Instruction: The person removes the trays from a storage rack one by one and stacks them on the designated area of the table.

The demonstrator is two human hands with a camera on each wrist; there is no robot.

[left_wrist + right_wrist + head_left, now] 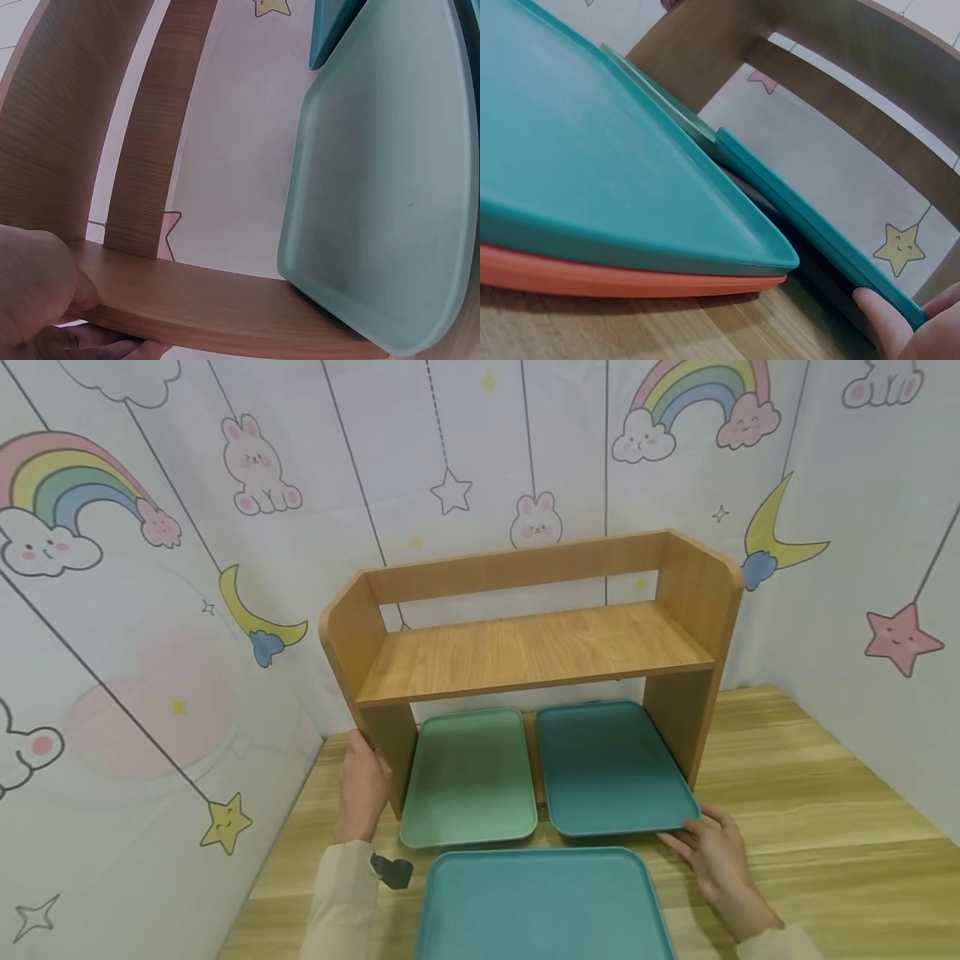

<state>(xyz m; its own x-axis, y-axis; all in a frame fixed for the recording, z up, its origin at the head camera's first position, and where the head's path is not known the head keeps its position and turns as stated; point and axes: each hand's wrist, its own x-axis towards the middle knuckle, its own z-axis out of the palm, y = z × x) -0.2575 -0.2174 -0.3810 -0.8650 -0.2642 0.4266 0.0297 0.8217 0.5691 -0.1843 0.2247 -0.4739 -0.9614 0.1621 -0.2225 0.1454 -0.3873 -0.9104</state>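
My left hand (363, 787) grips the left side panel of a wooden desktop shelf (536, 647). In the left wrist view the thumb lies on the inner face, fingers on the outer. A pale green tray (472, 781) lies under the shelf board on the left, its front end sticking out. Beside it on the right is a blue tray (617, 770), also partly out in front. At that tray's front right corner, my right hand (716, 857) pinches the rim between thumb and fingers. The right wrist view has this edge raised above a dark layer beneath it.
In front of the shelf lies a teal tray (540, 906), stacked on an orange tray (667, 283). Everything stands on a wood-grain table (817, 827). A wall hanging (450, 435) printed with rabbits and stars closes off the back and sides.
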